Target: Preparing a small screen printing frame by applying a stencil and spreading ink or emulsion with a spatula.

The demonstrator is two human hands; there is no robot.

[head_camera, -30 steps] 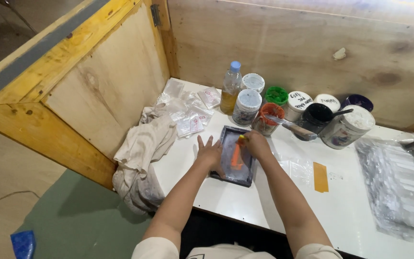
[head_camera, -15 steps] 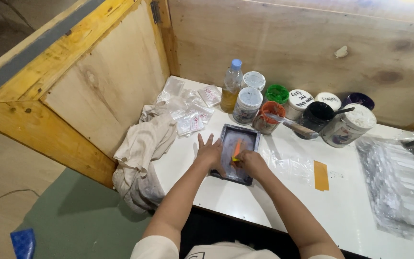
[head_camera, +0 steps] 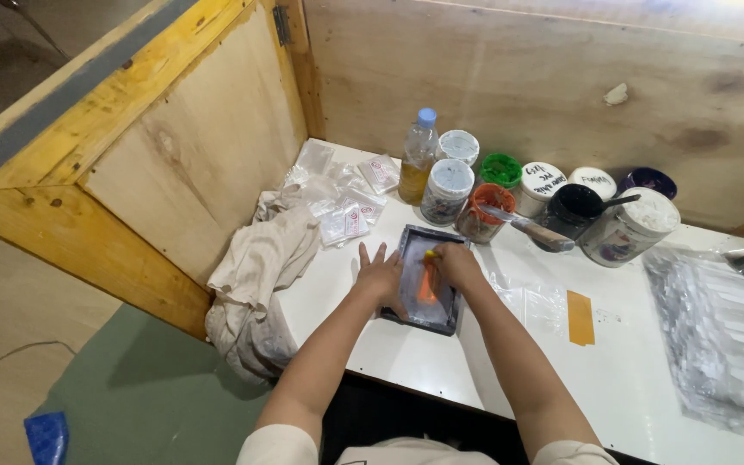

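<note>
A small dark-framed printing screen (head_camera: 450, 310) lies flat on the white table (head_camera: 389, 344) in front of me. Orange ink (head_camera: 426, 287) is streaked down its middle. My left hand (head_camera: 379, 275) lies flat with fingers spread on the frame's left side. My right hand (head_camera: 456, 263) is closed on a small tool with a yellow tip (head_camera: 430, 255), pressed on the screen at the top of the orange streak.
Several paint jars and a plastic bottle (head_camera: 418, 155) stand behind the screen; a palette knife (head_camera: 527, 228) rests on the open orange jar (head_camera: 487, 207). A crumpled cloth (head_camera: 260, 267) hangs at the left edge, small plastic bags (head_camera: 342, 194) beside it. Clear packets (head_camera: 716, 319) lie right. Plywood walls enclose the table.
My right hand slid the tool toward me along the screen, then back up to the top of the orange streak. The left hand stayed on the frame.
</note>
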